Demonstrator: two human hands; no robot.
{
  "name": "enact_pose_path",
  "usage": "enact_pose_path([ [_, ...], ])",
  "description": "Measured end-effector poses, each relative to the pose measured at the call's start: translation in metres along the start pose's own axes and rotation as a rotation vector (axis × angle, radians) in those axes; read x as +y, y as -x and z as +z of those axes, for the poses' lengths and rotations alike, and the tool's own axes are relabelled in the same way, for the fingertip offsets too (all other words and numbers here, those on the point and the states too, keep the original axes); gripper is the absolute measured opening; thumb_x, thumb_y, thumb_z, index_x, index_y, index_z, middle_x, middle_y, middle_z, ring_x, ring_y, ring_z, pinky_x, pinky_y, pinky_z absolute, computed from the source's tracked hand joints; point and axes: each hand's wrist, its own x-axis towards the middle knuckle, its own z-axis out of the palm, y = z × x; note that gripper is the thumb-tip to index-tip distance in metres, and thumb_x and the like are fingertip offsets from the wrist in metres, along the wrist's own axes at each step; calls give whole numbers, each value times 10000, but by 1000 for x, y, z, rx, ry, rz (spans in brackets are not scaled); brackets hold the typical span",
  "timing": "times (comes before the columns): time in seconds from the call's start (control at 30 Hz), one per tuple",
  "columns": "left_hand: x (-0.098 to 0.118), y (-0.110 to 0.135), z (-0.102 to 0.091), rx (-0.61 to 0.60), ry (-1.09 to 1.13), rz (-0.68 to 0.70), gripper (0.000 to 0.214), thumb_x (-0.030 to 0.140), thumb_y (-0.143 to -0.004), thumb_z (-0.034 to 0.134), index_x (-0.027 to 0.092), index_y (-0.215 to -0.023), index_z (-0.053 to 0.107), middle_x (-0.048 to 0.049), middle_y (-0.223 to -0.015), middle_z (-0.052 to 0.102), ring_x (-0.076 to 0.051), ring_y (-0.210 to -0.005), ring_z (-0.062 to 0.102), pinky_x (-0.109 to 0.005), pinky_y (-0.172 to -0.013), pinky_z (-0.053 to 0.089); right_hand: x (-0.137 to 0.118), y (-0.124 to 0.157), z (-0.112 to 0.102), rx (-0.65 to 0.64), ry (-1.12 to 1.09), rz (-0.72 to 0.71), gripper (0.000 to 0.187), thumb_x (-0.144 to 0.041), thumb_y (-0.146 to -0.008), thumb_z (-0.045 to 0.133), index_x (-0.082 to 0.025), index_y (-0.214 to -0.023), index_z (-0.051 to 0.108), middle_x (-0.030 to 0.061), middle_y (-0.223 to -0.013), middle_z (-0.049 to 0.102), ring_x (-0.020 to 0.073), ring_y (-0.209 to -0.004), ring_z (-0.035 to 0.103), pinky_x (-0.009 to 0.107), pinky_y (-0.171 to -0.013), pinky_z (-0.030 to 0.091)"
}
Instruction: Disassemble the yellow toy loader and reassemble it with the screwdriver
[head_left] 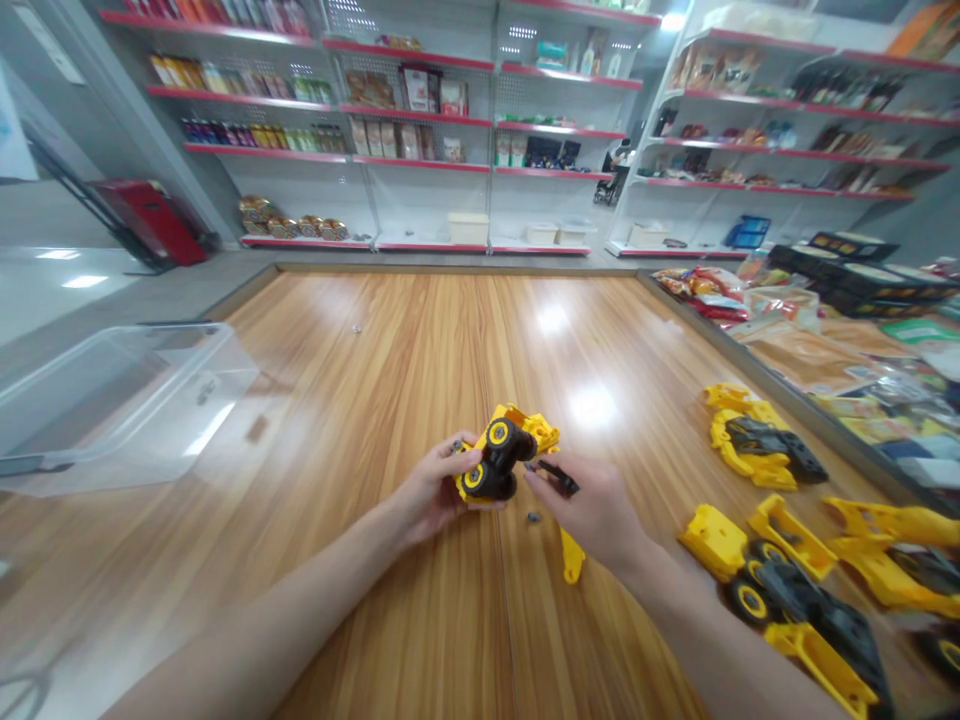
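Observation:
A yellow toy truck [517, 422] with black wheels on yellow hubs is tilted in my left hand [441, 485], its wheels and black underside turned towards me. My left fingers are closed round its left end. Just right of the toy, my right hand [592, 505] pinches a small black tool [559, 477] that looks like a screwdriver, its grey tip close to the toy's underside. A small grey piece [533, 517], perhaps a screw, lies on the table below. A long yellow toy part [572, 556] sticks out from under my right hand, partly hidden.
On the wooden table [420, 340], several yellow and black toy vehicle parts [787, 590] lie at right, with another yellow toy piece [750, 435] behind them. A clear plastic bin [142, 400] stands at left. Packaged goods [810, 340] lie beyond the right edge; stocked shelves [420, 160] stand behind.

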Motion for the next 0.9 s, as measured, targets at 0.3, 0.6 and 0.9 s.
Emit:
enact_pose_path([
  [0.3, -29, 0, 1, -8, 440, -221, 274, 328, -905, 561, 152, -1112, 593, -143, -1036, 716, -270, -899, 714, -421, -724, 600, 0, 4, 1, 64, -8, -87, 151, -307, -875, 631, -175, -937, 670, 27, -788, 699, 133, -642, 626, 250, -615, 473],
  [0.6, -28, 0, -3, -160, 428, -323, 415, 429, -923, 520, 96, -1158, 600, -178, -1069, 716, -286, -916, 719, -392, -701, 627, 0, 5, 3, 54, 32, -59, 162, -330, -890, 609, -191, -960, 653, 23, -768, 682, 141, -651, 626, 255, -614, 474],
  [0.9, -25, -2, -6, -186, 407, -345, 511, 509, -896, 530, 89, -1181, 590, -196, -1080, 710, -301, -935, 717, -350, -695, 627, -5, 3, 3, 81, 76, 17, 190, -362, -871, 623, -206, -979, 638, 16, -761, 677, 145, -643, 620, 259, -632, 464],
])
